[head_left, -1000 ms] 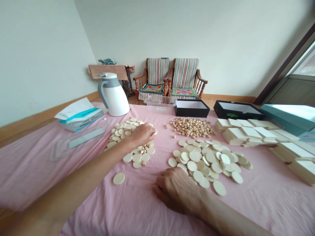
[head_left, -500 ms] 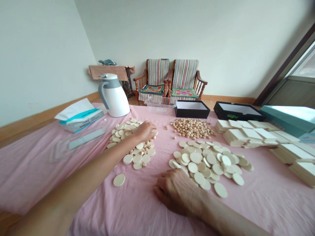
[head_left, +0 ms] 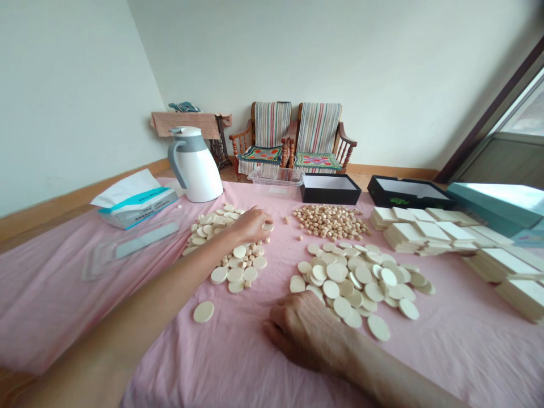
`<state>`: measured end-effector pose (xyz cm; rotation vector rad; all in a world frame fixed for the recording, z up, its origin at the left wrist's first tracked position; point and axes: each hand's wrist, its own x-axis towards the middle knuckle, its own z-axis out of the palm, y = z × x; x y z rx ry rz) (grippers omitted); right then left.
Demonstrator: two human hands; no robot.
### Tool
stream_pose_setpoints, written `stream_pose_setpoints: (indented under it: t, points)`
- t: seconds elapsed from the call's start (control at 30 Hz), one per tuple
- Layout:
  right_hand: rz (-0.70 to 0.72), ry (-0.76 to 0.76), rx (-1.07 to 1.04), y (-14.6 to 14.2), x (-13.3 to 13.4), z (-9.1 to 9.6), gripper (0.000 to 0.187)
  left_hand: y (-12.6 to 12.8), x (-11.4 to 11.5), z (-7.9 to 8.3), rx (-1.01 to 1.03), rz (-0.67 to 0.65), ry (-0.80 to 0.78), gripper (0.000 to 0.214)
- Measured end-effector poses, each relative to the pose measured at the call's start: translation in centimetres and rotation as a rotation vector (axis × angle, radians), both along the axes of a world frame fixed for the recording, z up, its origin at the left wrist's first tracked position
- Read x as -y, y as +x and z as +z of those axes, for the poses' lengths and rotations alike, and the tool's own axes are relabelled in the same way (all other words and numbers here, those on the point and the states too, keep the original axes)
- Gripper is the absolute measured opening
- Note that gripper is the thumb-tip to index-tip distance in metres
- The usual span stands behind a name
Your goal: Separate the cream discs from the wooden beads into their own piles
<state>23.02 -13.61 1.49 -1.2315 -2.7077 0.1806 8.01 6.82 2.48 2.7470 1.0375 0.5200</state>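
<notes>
My left hand [head_left: 251, 225] is closed at the right edge of a spread of pale round wooden discs [head_left: 221, 225], with a wooden disc [head_left: 267, 227] showing at its fingertips. Small wooden beads [head_left: 243, 261] lie among the discs below that wrist. My right hand [head_left: 302, 324] rests curled on the pink cloth, knuckles up, its fingertips hidden beneath. Just beyond it spreads a larger heap of plain wooden discs [head_left: 336, 272]. One single disc [head_left: 204, 311] lies apart, under the left forearm's near side.
Behind the larger heap is a pile of wooden beads [head_left: 331, 221]. Stacked rectangular pieces [head_left: 429, 232], black boxes [head_left: 331, 195] and a teal box [head_left: 497, 207] stand right and back. A white jug [head_left: 202, 175], tissue pack [head_left: 140, 207] and clear tray [head_left: 276, 181] are left and behind.
My left hand has lifted slightly at the edge of the left spread, and the disc at its fingertips shows more plainly. My right hand stays nearly still.
</notes>
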Motion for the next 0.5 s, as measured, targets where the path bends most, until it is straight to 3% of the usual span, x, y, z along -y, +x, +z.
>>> stream_pose_setpoints:
  t: [0.17, 0.27, 0.37, 0.43, 0.5]
  points:
    - [0.033, 0.045, 0.004, 0.0, 0.0, -0.4, 0.031, 0.8, 1.1, 0.9, 0.105, -0.189, -0.347, 0.032]
    - [0.031, 0.053, 0.001, 0.0, 0.0, -0.6, 0.028, 2.1, 1.1, 0.3, 0.057, -0.084, -0.233, 0.034]
    - [0.016, 0.039, -0.015, 0.0, 0.0, -0.8, 0.026, 3.8, 1.0, -0.7, -0.054, 0.075, -0.071, 0.056]
    - [0.013, 0.032, -0.022, 0.0, 0.0, -0.8, 0.027, 5.1, 0.9, -1.1, -0.121, 0.168, -0.042, 0.066]
    - [0.002, 0.032, -0.021, 0.0, 0.0, -0.8, 0.029, 6.2, 0.5, -1.1, -0.160, 0.235, -0.076, 0.061]
